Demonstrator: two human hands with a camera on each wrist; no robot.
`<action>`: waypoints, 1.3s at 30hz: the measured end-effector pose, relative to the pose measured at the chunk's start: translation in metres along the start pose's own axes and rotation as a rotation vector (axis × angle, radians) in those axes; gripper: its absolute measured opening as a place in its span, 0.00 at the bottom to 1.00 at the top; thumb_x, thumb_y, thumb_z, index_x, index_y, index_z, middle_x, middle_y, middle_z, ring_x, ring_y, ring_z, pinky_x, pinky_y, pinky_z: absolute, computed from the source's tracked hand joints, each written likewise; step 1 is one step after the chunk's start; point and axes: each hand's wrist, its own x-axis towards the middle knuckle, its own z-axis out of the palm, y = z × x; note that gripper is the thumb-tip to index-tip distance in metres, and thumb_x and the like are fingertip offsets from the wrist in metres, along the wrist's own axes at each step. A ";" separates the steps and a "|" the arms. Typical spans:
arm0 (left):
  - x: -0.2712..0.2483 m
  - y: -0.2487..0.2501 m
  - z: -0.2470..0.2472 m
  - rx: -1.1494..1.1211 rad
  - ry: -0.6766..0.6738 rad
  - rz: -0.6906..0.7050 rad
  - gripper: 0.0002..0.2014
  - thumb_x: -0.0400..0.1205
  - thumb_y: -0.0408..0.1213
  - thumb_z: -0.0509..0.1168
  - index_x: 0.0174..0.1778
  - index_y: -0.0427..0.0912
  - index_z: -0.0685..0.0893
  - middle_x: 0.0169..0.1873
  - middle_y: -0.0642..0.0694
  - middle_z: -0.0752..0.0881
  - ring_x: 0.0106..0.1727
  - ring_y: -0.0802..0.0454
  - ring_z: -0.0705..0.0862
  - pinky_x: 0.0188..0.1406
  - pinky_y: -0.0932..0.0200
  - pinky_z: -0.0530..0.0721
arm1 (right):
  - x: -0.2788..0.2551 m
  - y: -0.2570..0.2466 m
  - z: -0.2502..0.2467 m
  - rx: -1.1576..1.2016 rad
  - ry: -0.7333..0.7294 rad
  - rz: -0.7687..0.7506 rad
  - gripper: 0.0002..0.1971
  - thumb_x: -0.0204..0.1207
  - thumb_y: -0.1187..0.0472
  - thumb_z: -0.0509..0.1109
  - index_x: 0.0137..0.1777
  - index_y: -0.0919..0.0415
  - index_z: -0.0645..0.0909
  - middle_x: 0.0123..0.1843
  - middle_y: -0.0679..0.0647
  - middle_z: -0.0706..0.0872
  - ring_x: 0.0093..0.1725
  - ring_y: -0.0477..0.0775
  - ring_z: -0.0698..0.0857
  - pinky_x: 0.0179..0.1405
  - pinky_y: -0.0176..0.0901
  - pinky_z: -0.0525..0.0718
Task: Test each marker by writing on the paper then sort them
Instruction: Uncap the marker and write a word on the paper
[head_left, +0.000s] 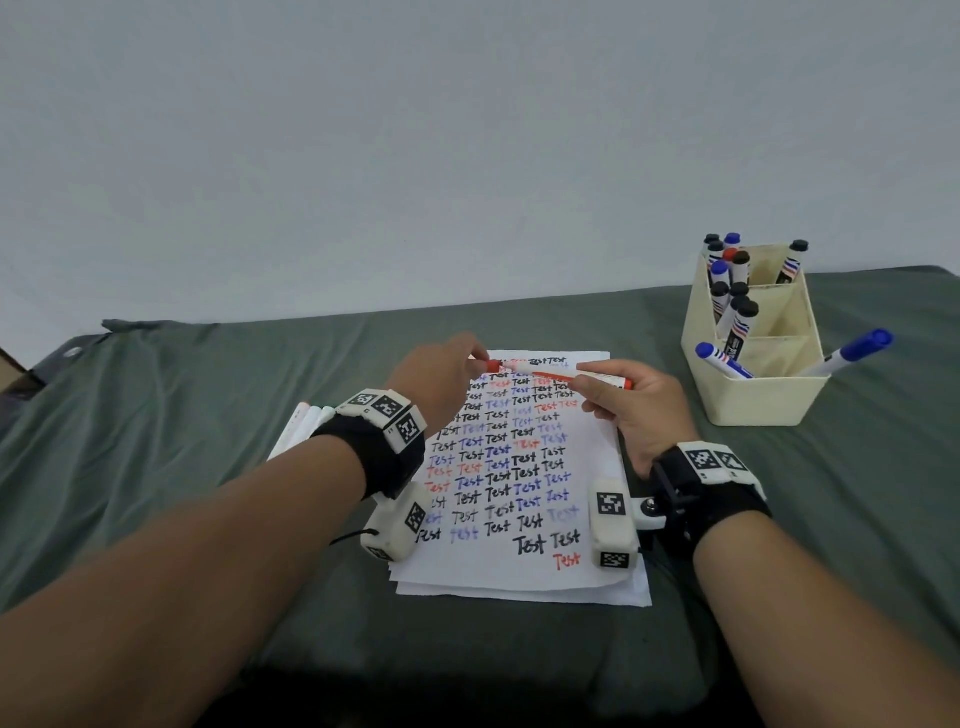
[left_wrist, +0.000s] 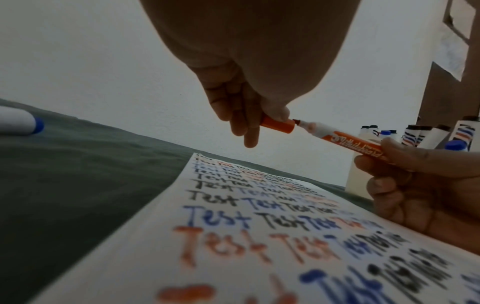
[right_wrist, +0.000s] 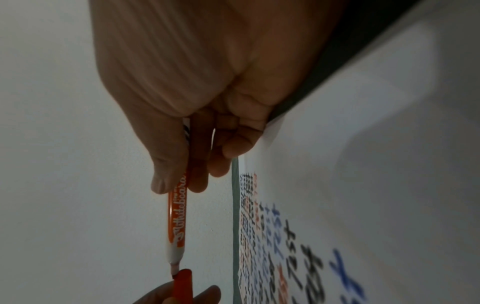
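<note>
My right hand (head_left: 623, 395) grips a red whiteboard marker (head_left: 561, 375) by its barrel, held level above the top of the paper (head_left: 519, 577). My left hand (head_left: 452, 374) pinches the marker's red cap (left_wrist: 278, 125) just off the nib, which sits at the cap's mouth. In the right wrist view the marker (right_wrist: 178, 222) points down at the cap (right_wrist: 183, 286) held by the left fingers (right_wrist: 207, 294). The paper is covered with rows of "Test" in black, blue and red.
A cream divided organizer (head_left: 753, 395) stands at the right, with several capped markers (head_left: 732, 296) in its back sections and two blue-capped ones (head_left: 852, 351) in the front. More markers (head_left: 304, 426) lie left of the paper, one blue-tipped (left_wrist: 20, 123). A green cloth (head_left: 182, 441) covers the table.
</note>
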 end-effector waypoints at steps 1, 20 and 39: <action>0.000 0.000 0.000 -0.013 0.000 -0.003 0.06 0.90 0.43 0.59 0.55 0.54 0.81 0.31 0.53 0.81 0.27 0.56 0.76 0.24 0.61 0.69 | 0.000 0.000 0.000 -0.003 0.000 -0.001 0.09 0.68 0.57 0.87 0.46 0.45 0.94 0.41 0.55 0.95 0.35 0.49 0.89 0.35 0.37 0.85; -0.002 0.034 -0.009 0.026 -0.159 0.118 0.05 0.90 0.37 0.57 0.56 0.46 0.78 0.38 0.50 0.83 0.35 0.53 0.79 0.30 0.60 0.78 | -0.001 -0.003 0.001 -0.059 0.018 0.007 0.07 0.70 0.63 0.85 0.45 0.51 0.92 0.39 0.53 0.94 0.36 0.47 0.91 0.35 0.35 0.85; -0.022 -0.034 0.051 0.327 -0.463 -0.105 0.53 0.50 0.94 0.35 0.70 0.81 0.23 0.86 0.37 0.35 0.85 0.28 0.36 0.79 0.23 0.46 | -0.006 -0.014 0.005 -0.052 0.163 0.099 0.08 0.71 0.63 0.85 0.44 0.48 0.93 0.40 0.48 0.94 0.34 0.43 0.88 0.35 0.35 0.86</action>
